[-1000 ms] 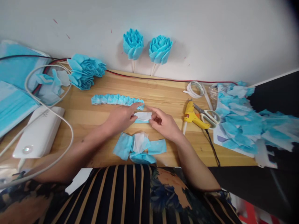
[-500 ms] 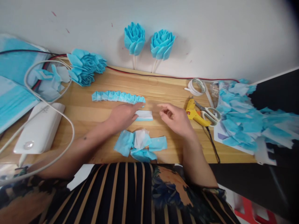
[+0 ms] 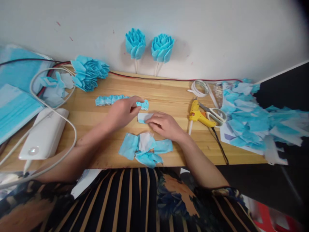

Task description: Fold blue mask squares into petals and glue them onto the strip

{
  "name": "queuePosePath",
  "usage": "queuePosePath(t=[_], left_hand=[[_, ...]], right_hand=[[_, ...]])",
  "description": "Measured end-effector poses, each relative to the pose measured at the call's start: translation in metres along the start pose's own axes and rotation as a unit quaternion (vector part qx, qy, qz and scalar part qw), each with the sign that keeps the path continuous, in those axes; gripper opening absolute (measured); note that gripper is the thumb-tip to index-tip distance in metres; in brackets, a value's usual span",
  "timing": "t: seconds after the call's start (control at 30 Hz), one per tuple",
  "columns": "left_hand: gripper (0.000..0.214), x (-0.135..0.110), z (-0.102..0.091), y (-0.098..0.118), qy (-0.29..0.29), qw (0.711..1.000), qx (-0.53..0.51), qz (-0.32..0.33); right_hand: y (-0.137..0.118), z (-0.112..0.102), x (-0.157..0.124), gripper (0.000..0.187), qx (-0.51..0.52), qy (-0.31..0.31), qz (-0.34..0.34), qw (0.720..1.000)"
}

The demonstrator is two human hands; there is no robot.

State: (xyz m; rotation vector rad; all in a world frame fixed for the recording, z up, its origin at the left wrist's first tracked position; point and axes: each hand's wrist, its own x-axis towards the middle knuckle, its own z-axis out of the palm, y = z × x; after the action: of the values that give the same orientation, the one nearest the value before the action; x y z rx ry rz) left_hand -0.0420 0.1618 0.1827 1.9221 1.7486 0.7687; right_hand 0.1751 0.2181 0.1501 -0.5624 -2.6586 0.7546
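Observation:
A small folded white-and-blue paper piece (image 3: 142,117) lies on the wooden table (image 3: 169,96). My right hand (image 3: 164,125) lies flat over its right end, fingers together and pressing down. My left hand (image 3: 122,112) has its fingertips pinched at the piece's left end, where a pleated blue paper strip (image 3: 108,100) ends. A few loose blue and white paper squares (image 3: 145,149) sit near the front edge, just below my hands.
A yellow glue gun (image 3: 200,117) and scissors (image 3: 214,114) lie to the right, beside a tape roll (image 3: 200,88) and a heap of blue scraps (image 3: 248,116). Two blue paper flowers (image 3: 148,48) lean on the wall; more flowers (image 3: 88,72), a white box (image 3: 44,133) and cables sit left.
My right hand, lifted off to the right half a second ago, has come back down flat onto the folded piece. My left hand has shifted up slightly toward the strip's end.

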Motion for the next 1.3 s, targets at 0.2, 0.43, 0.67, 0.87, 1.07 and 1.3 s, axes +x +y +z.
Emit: queuePosePath(t=[0.2, 0.43, 0.67, 0.87, 1.07, 1.3], left_hand=[[0.023, -0.007, 0.010, 0.010, -0.119, 0.991, 0.005, 0.065], [0.030, -0.010, 0.017, 0.010, -0.130, 0.979, 0.136, 0.080], [0.039, -0.033, 0.012, 0.004, -0.026, 0.989, 0.079, 0.125], [0.026, -0.070, 0.000, -0.004, 0.053, 0.981, 0.047, 0.180], [0.025, -0.131, -0.002, -0.004, 0.022, 0.983, 0.014, 0.183], [0.075, -0.152, 0.033, 0.009, 0.055, 0.983, 0.097, 0.148]], right_hand=[[0.000, 0.002, 0.000, 0.026, -0.009, 0.004, 0.008, 1.000], [0.012, -0.013, -0.007, 0.026, -0.032, 0.105, 0.091, 0.990], [0.026, -0.026, -0.013, 0.026, -0.069, 0.183, 0.164, 0.967], [0.021, -0.021, -0.013, 0.026, -0.067, 0.168, 0.145, 0.973], [-0.006, -0.023, -0.007, 0.028, 0.068, 0.189, 0.115, 0.973], [-0.049, -0.036, -0.017, 0.031, -0.015, -0.043, -0.074, 0.996]])
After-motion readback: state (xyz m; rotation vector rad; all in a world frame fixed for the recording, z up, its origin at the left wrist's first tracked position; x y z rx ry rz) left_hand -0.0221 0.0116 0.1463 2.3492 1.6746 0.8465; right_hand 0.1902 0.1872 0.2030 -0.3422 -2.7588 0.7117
